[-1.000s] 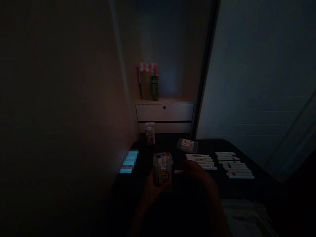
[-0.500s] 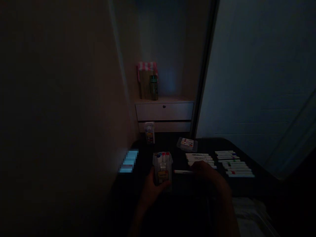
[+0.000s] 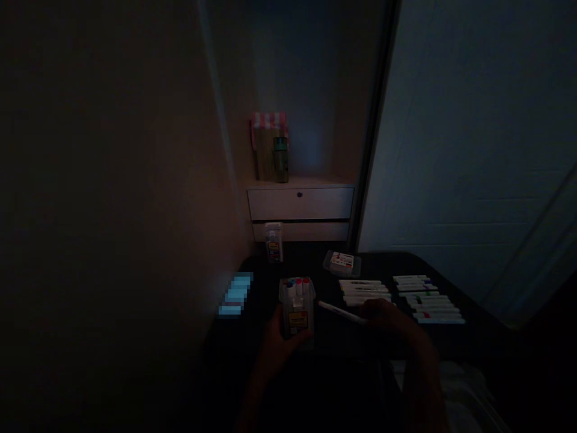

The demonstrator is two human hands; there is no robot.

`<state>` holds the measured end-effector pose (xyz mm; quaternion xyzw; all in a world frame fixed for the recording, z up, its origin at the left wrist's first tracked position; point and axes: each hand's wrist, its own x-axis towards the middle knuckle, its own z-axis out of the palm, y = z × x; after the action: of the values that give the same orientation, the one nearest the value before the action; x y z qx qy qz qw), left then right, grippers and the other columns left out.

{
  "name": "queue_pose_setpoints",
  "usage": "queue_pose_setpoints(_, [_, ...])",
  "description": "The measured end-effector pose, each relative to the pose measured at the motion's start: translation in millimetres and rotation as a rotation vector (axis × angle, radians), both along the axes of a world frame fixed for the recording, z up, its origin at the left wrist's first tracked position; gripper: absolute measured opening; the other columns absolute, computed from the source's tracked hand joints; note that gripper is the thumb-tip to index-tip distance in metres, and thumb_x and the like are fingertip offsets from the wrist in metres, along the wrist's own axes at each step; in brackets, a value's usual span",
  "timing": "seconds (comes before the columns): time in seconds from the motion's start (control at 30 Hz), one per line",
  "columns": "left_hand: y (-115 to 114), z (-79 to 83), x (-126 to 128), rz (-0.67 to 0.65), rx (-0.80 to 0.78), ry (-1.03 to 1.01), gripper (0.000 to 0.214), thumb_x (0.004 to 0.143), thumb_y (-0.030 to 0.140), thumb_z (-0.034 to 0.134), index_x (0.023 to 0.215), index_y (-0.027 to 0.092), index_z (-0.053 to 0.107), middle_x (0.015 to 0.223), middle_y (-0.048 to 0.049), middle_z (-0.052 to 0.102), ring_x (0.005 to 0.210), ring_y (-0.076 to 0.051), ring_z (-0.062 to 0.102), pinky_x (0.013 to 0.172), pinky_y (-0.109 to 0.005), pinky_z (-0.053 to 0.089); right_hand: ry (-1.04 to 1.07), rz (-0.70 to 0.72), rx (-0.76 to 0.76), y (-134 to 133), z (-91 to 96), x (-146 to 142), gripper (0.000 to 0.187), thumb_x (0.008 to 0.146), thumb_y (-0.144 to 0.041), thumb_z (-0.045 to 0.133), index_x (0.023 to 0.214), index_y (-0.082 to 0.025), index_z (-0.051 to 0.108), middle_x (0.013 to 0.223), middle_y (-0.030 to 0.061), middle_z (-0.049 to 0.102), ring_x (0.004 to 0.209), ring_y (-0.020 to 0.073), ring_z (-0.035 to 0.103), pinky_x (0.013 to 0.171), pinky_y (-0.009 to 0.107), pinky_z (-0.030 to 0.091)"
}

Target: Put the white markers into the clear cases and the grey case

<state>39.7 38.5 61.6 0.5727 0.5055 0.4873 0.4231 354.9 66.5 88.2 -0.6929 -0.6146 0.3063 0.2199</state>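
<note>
My left hand is wrapped round a clear plastic marker case that stands upright on the dark table. Several markers with red, blue and other coloured ends poke up inside it. To the right of the case, my right hand grips a white marker near its right end. This marker slants, its reddish tip raised and pointing left toward the case. Just behind my right hand lies a row of white markers. Farther right is a second group of white markers with green, red and purple marks.
A second upright clear case stands at the back left, and a clear lid with a label lies at the back. A pixelated bright screen is at the left edge. Drawers and a bottle are behind. The scene is dim.
My right hand has moved slightly right and toward me with the white marker. The marker has gone from nearly level to slanted, its left tip higher. My left hand and the case have stayed put.
</note>
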Motion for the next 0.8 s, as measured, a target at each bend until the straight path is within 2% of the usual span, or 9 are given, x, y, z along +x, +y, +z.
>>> queue_pose_setpoints(0.1, [0.7,-1.5,0.2,0.017,-0.001,0.010,0.077,0.069,0.040,0.089,0.135,0.015,0.060,0.126,-0.0169,0.075,0.115,-0.034,0.072,0.100,-0.045,0.056,0.089,0.078,0.062,0.0,2.9,-2.7,0.024,0.070,-0.021,0.070,0.092,-0.019,0.079,0.092,0.0057,0.081,0.088,0.0249,0.075,0.080,0.031,0.055])
queue_pose_setpoints(0.23, [1.3,-2.5,0.6,0.034,0.008,0.011,0.078,0.066,0.040,0.090,0.134,0.014,0.061,0.127,-0.0170,0.074,0.116,-0.034,0.071,0.100,-0.045,0.056,0.198,0.129,0.324,4.8,15.7,-11.1,0.028,0.077,-0.040,0.067,0.090,-0.019,0.079,0.095,0.0092,0.081,0.090,0.0286,0.075,0.083,0.039,0.058])
queue_pose_setpoints(0.43, [1.5,-2.2,-0.1,0.019,0.006,-0.002,0.077,0.067,0.039,0.090,0.134,0.016,0.061,0.128,-0.0157,0.075,0.116,-0.034,0.071,0.101,-0.046,0.056,0.328,-0.004,0.764,2.5,52.1,-35.1,0.034,0.081,-0.049,0.069,0.099,-0.021,0.077,0.094,0.0100,0.078,0.082,0.0261,0.074,0.077,0.041,0.061])
queue_pose_setpoints(0.53, [1.4,-2.7,-0.3,0.043,-0.012,-0.003,0.082,0.066,0.039,0.091,0.137,0.013,0.059,0.129,-0.0179,0.074,0.118,-0.035,0.071,0.101,-0.047,0.056,0.348,-0.096,0.951,-6.8,69.4,-45.7,0.036,0.086,-0.050,0.070,0.106,-0.021,0.076,0.102,0.0096,0.077,0.088,0.0249,0.073,0.082,0.041,0.061])
queue_pose_setpoints(0.6, [1.0,-2.3,-0.1,0.062,-0.007,0.000,0.080,0.065,0.038,0.092,0.135,0.014,0.061,0.128,-0.0171,0.075,0.118,-0.035,0.071,0.101,-0.046,0.056,0.386,-0.183,1.031,-14.4,79.2,-52.2,0.036,0.089,-0.049,0.071,0.113,-0.022,0.075,0.107,0.0098,0.076,0.093,0.0248,0.073,0.085,0.041,0.060])
queue_pose_setpoints(0.7, [0.5,-0.8,0.2,0.005,0.008,-0.011,0.071,0.069,0.037,0.090,0.132,0.018,0.063,0.123,-0.0129,0.077,0.113,-0.033,0.073,0.097,-0.045,0.059,0.518,-0.298,1.129,-26.2,91.9,-63.7,0.038,0.090,-0.045,0.074,0.120,-0.023,0.073,0.112,0.0095,0.076,0.098,0.0242,0.073,0.087,0.041,0.060])
queue_pose_setpoints(0.8, [0.7,-0.4,0.5,-0.023,0.014,-0.028,0.069,0.070,0.037,0.089,0.131,0.019,0.063,0.123,-0.0123,0.077,0.112,-0.032,0.074,0.096,-0.044,0.060,0.636,-0.312,1.184,-35.4,101.9,-77.8,0.036,0.089,-0.041,0.077,0.121,-0.024,0.073,0.113,0.0083,0.076,0.099,0.0231,0.074,0.089,0.039,0.060])
